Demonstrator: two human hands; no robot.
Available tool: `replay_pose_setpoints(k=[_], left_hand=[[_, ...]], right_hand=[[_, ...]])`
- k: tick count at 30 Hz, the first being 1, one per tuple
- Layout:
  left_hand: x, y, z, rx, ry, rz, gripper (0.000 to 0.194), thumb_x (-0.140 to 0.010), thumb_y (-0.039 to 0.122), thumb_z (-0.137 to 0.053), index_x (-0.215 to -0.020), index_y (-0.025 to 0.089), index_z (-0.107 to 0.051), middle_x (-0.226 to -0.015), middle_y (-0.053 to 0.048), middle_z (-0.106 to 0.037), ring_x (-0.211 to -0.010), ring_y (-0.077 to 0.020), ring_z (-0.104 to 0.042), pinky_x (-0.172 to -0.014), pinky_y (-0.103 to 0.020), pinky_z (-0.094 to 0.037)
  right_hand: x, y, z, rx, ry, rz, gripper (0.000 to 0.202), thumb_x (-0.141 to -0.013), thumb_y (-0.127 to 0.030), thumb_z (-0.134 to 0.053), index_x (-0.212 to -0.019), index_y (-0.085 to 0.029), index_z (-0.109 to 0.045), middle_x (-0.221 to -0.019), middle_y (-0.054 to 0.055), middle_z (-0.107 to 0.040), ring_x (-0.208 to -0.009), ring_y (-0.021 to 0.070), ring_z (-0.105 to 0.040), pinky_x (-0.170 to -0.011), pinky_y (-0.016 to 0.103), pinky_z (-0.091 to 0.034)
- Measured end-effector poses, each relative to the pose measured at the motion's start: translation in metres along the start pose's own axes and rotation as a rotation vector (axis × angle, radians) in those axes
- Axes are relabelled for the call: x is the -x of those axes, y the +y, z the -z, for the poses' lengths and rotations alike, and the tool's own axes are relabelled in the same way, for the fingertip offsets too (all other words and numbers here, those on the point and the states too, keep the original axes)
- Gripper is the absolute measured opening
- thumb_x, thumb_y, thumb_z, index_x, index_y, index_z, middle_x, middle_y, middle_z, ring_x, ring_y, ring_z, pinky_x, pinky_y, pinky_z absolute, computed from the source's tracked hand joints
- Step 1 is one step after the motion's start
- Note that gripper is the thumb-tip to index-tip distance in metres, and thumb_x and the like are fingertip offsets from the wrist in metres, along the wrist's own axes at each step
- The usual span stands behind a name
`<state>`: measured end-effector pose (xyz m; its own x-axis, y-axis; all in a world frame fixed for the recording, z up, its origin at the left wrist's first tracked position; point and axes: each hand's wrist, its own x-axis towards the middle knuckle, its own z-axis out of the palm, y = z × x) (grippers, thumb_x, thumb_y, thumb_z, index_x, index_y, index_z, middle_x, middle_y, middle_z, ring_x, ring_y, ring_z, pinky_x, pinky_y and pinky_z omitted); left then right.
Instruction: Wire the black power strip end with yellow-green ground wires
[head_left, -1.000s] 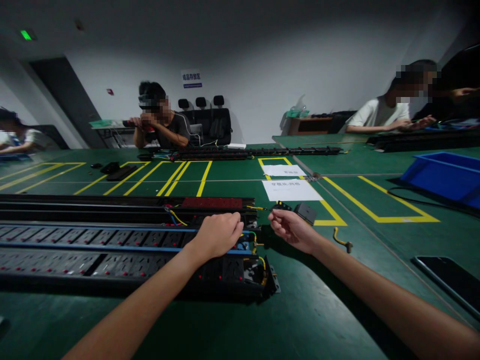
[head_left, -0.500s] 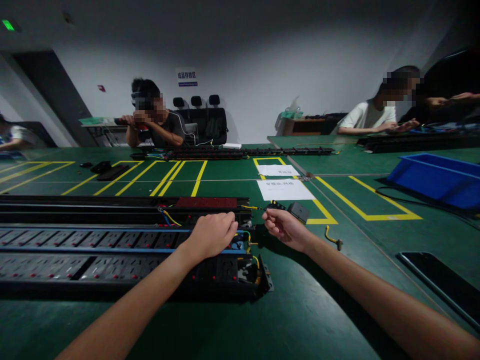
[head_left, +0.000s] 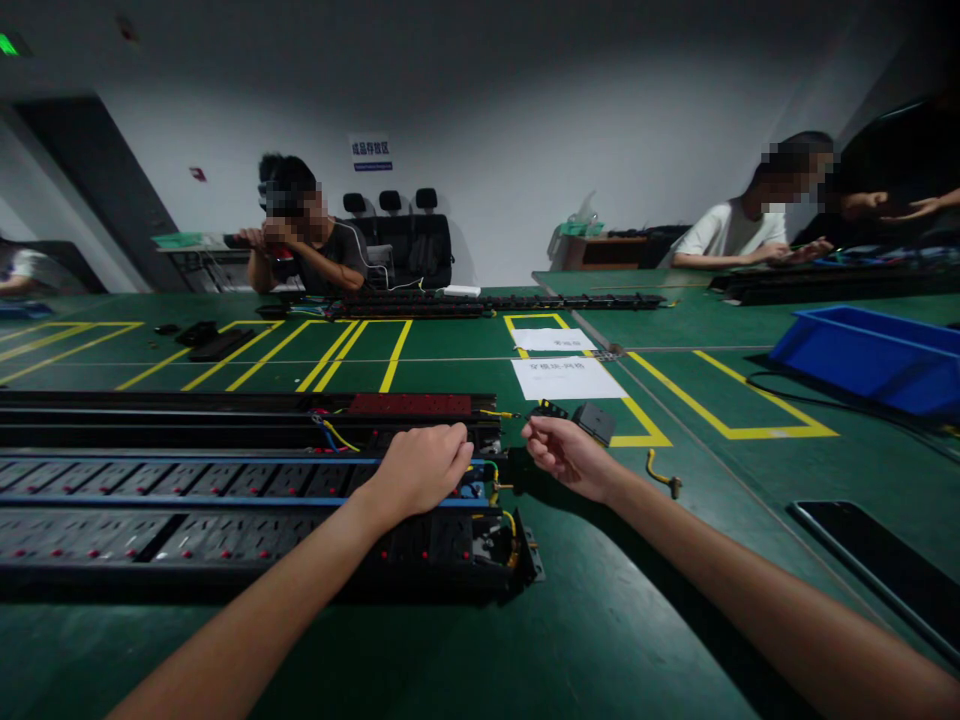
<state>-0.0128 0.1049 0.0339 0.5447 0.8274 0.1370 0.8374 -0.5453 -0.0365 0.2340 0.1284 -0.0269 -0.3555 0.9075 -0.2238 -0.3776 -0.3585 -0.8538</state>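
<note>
My left hand [head_left: 421,468] lies over the right end of the power strips, its fingers curled and their tips hidden. Under and beside it runs a blue-edged power strip [head_left: 225,478] with black sockets and red dots. Behind it lies an open black rail [head_left: 150,420] holding a dark red socket block [head_left: 411,404]. From that rail's end a yellow-green wire [head_left: 495,413] stretches to the pinched fingertips of my right hand [head_left: 566,455]. The nearest black power strip [head_left: 285,540] has an end bracket [head_left: 532,550]. A small black box [head_left: 594,423] sits just behind my right hand.
A short yellow cable piece [head_left: 658,470] and a phone [head_left: 877,560] lie to the right. Farther back stands a blue bin [head_left: 862,355] near a black cable. Paper sheets [head_left: 566,378] lie on the yellow-taped green table [head_left: 637,620]. Several people sit around the far side.
The whole view has shifted very slightly. Both hands keep nearly the same place and grip. At the far right, another person's hands have moved a little.
</note>
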Motion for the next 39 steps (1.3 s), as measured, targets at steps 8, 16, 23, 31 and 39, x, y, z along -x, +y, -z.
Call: replay_pose_setpoints(k=[8,16,23,31,39], left_hand=[[-0.0002,-0.001,-0.0015,0.022,0.003,-0.001,0.033,-0.103,0.037,-0.03,-0.097,0.019,-0.058,-0.09,-0.008,-0.07,-0.079,-0.0237,-0.069,-0.067,-0.033,-0.048],[-0.0003,-0.0006,-0.0022,0.027,0.008,0.002,0.034,-0.102,0.037,-0.03,-0.097,0.019,-0.058,-0.087,-0.008,-0.069,-0.075,-0.0226,-0.068,-0.065,-0.033,-0.047],[-0.0003,-0.0008,-0.0024,0.018,0.01,0.001,0.033,-0.102,0.037,-0.03,-0.096,0.019,-0.057,-0.088,-0.008,-0.07,-0.076,-0.0229,-0.068,-0.064,-0.033,-0.046],[-0.0003,-0.0004,-0.0016,-0.003,0.015,-0.002,0.032,-0.103,0.037,-0.03,-0.096,0.02,-0.057,-0.089,-0.007,-0.07,-0.078,-0.0249,-0.069,-0.064,-0.033,-0.047],[-0.0005,-0.0001,-0.0017,-0.014,0.012,0.0,0.032,-0.103,0.037,-0.03,-0.096,0.02,-0.056,-0.088,-0.006,-0.07,-0.077,-0.025,-0.069,-0.063,-0.033,-0.047]], right_hand=[[-0.0003,0.0004,0.0007,0.006,0.008,0.002,0.026,-0.078,-0.039,-0.075,-0.078,-0.015,-0.067,-0.054,-0.004,-0.049,-0.045,0.0051,-0.036,-0.037,0.018,-0.02],[-0.0006,0.0003,-0.0001,0.021,0.002,0.005,0.025,-0.079,-0.04,-0.074,-0.079,-0.016,-0.066,-0.054,-0.004,-0.049,-0.044,0.0053,-0.034,-0.037,0.019,-0.019],[-0.0008,0.0,0.0005,0.013,0.01,-0.005,0.025,-0.079,-0.039,-0.074,-0.078,-0.016,-0.066,-0.054,-0.004,-0.05,-0.044,0.0054,-0.036,-0.038,0.019,-0.022],[-0.0001,0.0001,-0.0007,-0.007,0.007,0.003,0.025,-0.078,-0.038,-0.076,-0.078,-0.015,-0.067,-0.054,-0.004,-0.049,-0.044,0.0048,-0.036,-0.037,0.017,-0.021],[-0.0001,0.0009,-0.0003,-0.019,-0.01,0.021,0.026,-0.077,-0.039,-0.077,-0.078,-0.014,-0.068,-0.054,-0.004,-0.05,-0.043,0.004,-0.034,-0.036,0.017,-0.02]])
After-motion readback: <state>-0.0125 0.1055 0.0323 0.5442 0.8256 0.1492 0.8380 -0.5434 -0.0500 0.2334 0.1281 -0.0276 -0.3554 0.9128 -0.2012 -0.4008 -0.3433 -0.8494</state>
